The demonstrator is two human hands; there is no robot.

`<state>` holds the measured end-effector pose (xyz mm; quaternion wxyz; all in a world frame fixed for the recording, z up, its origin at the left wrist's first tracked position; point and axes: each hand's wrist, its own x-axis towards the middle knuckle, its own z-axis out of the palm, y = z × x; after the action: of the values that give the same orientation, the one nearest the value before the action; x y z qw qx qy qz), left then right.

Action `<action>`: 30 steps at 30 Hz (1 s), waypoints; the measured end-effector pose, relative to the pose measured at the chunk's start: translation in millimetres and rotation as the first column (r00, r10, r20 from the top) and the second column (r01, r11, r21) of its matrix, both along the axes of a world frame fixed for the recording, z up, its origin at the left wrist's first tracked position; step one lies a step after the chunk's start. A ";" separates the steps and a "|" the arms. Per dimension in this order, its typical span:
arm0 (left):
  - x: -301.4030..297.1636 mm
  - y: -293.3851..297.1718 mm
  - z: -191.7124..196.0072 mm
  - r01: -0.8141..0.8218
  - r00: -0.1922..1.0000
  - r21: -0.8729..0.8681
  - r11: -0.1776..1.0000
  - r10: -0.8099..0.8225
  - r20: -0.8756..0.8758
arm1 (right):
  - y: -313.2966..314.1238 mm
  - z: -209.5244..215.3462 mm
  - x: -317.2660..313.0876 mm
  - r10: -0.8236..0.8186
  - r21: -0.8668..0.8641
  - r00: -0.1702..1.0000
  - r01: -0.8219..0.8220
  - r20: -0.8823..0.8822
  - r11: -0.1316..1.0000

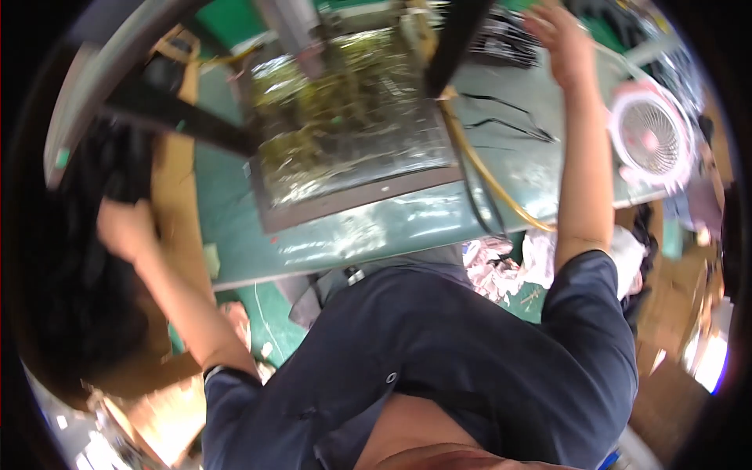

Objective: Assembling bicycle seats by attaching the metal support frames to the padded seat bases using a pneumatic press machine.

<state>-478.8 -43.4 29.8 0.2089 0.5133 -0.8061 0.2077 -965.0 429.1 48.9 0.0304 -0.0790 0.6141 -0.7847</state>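
Left grip [125, 227]: your fingers curl down against the dark pile; whether they pinch any of it, you cannot tell through the blur.
Right grip [562, 48]: raised at the top edge, fingers loosely spread, just beside the black bundle.
Dark pile [94, 305]: at your far left, past the counter's left edge, too dark to make out single pieces.
Black bundle [501, 41]: glossy, on the far right part of the counter.
Counter [337, 249]: green, shiny, directly in front of you.
Plate [356, 153]: covered in shiny, yellowish film, between your arms, with a dark front rim.
Yellow hose [493, 184]: curving down along the plate's right side.
Black cords [509, 125]: lying between the hose and your right forearm.
Pink fan [652, 139]: right of that forearm.
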 end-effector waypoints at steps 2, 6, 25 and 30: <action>58.4 -63.0 -34.1 -0.398 0.900 -0.199 0.895 0.423 0.102 | 19.0 -33.8 9.7 0.164 0.654 0.925 0.109 -0.342 0.748; 67.2 -57.5 -34.3 -0.370 0.841 -0.314 0.874 0.459 0.288 | 55.5 -75.2 82.0 0.516 0.878 0.743 0.202 -0.426 0.434; -117.6 214.1 6.0 0.829 0.181 0.559 0.023 -0.956 -0.230 | 70.6 -91.8 168.8 0.466 0.433 0.830 -0.313 -0.308 0.845; -87.9 174.5 -5.2 0.910 0.272 0.349 0.225 -0.958 -0.091 | 84.4 -103.3 186.0 0.491 0.407 0.789 -0.338 -0.369 0.849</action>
<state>-566.6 131.1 24.7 0.1429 -0.0624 -0.9858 -0.0630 -779.0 513.5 -54.4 0.0702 -0.3910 0.6888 -0.6064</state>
